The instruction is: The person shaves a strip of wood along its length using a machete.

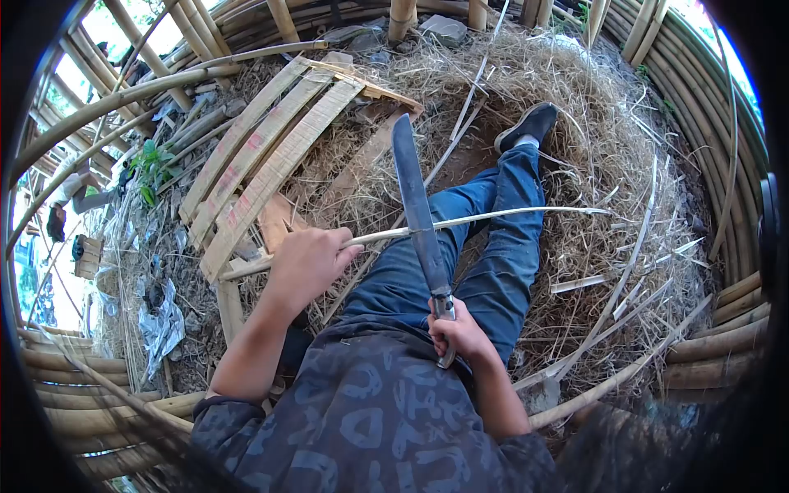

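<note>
My left hand (308, 264) is closed round a thin pale bamboo strip (493, 215), which runs rightward across my legs, its far end over the shavings. My right hand (460, 330) grips the handle of a long machete (416, 201) near my waist. The dark blade points up and away, tilted a little left, and crosses the strip just right of my left hand. Whether the blade touches the strip I cannot tell. The strip's near end shows to the left of my left hand.
A slatted wooden pallet (271, 152) lies at the left, beside my legs. Bamboo shavings (608, 156) cover the ground around my outstretched legs. Stacked bamboo poles (699, 115) curve along the right. Crumpled plastic (162, 324) lies at the left, and part of a person (78, 189) shows beyond the poles.
</note>
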A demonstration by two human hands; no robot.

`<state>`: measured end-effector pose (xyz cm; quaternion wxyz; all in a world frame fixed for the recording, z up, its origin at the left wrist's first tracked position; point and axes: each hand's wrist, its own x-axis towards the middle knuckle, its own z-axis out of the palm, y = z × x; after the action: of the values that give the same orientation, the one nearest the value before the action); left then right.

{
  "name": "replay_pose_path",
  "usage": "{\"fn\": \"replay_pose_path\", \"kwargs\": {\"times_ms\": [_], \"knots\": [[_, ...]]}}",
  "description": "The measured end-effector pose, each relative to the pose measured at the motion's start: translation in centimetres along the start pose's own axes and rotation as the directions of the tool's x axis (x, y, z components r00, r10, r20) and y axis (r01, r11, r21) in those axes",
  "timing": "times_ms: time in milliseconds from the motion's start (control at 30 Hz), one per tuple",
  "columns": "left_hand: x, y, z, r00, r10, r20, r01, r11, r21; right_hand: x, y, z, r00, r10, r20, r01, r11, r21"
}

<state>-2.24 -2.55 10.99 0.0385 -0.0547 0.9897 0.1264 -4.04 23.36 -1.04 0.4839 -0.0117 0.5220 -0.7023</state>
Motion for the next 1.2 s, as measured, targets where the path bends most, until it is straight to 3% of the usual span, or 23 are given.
{"fn": "replay_pose_path", "kwargs": {"times_ms": [333, 433, 500, 600, 833, 1033, 1100, 1200], "knots": [[-0.4, -0.3, 1.0, 0.999, 0.002, -0.034, -0.001, 1.0, 0.017, 0.1, 0.8, -1.3, 0.98, 0.071, 0.184, -0.116, 0.963, 0.245], [-0.3, -0.2, 0.9, 0.999, -0.034, -0.035, 0.033, 0.999, -0.013, 0.3, 1.0, -0.9, 0.983, 0.047, 0.175, -0.087, 0.97, 0.228], [0.0, -0.5, 1.1, 0.999, -0.016, -0.047, 0.016, 1.0, -0.002, 0.4, 0.8, -0.5, 1.0, -0.017, -0.004, 0.017, 1.0, -0.001], [0.3, -0.3, 0.3, 0.999, -0.005, -0.036, 0.004, 1.0, -0.024, 0.3, 0.8, -0.5, 0.995, -0.074, -0.063, 0.07, 0.996, -0.062], [1.2, 1.0, -1.8, 0.999, -0.049, 0.008, 0.049, 0.999, 0.014, -0.1, 0.1, -1.0, 0.997, -0.068, -0.025, 0.067, 0.997, -0.046], [1.7, 0.7, -1.9, 0.998, -0.068, -0.009, 0.069, 0.994, 0.08, 0.2, 0.7, -1.7, 0.998, -0.063, 0.031, 0.06, 0.993, 0.107], [1.9, -0.5, -1.5, 0.998, -0.049, 0.036, 0.049, 0.999, 0.0, -0.3, 0.3, -1.6, 1.0, -0.013, 0.026, 0.014, 1.0, -0.025], [1.8, -0.4, -0.7, 0.994, -0.094, 0.054, 0.093, 0.996, 0.011, 0.0, 1.2, -2.2, 1.0, -0.007, 0.025, 0.006, 1.0, 0.02]]}}
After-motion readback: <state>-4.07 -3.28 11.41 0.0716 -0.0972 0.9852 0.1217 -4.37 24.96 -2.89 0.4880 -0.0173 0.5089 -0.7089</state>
